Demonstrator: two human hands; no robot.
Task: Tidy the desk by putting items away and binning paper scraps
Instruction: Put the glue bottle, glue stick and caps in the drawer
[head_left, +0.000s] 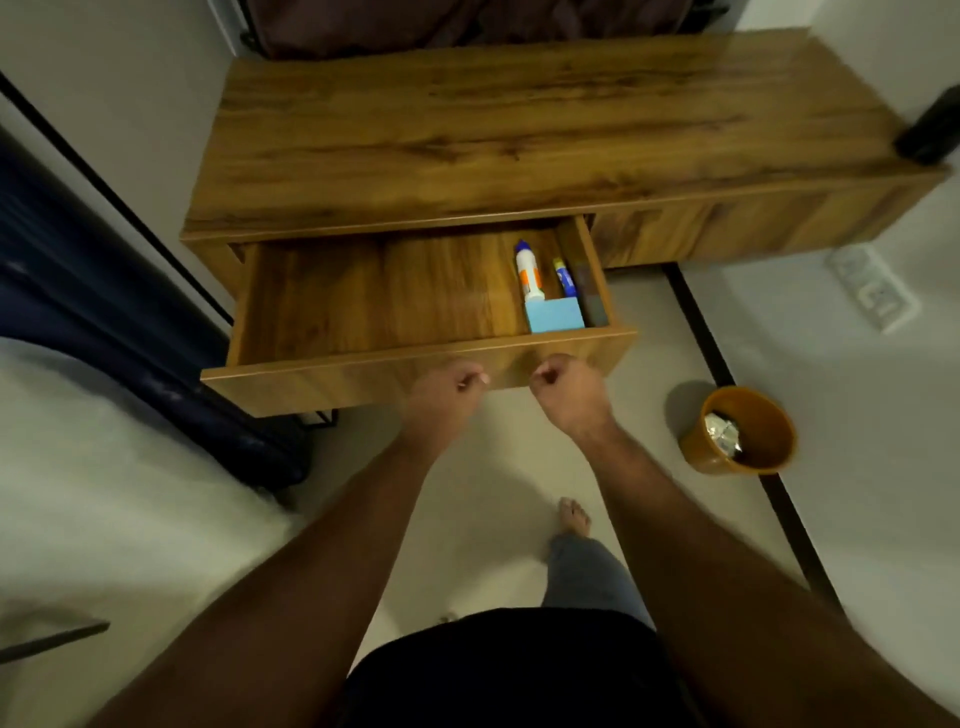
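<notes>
A wooden desk (519, 119) has its left drawer (363, 291) pulled out. In the drawer's right end lie a white glue bottle (528, 275) with a blue cap, a smaller blue and yellow tube (563, 274), a light blue block (555, 315) and a dark flat item (592, 296). My left hand (447, 387) and my right hand (569, 387) are both curled into loose fists right at the drawer's front panel (322, 382), near its middle. Neither hand holds an object that I can see.
An orange bin (737, 431) with crumpled scraps stands on the floor to the right. A dark cylinder (930, 127) sits on the desk's far right end. A white power strip (872, 293) lies on the floor. A bed edge (104, 467) is at left.
</notes>
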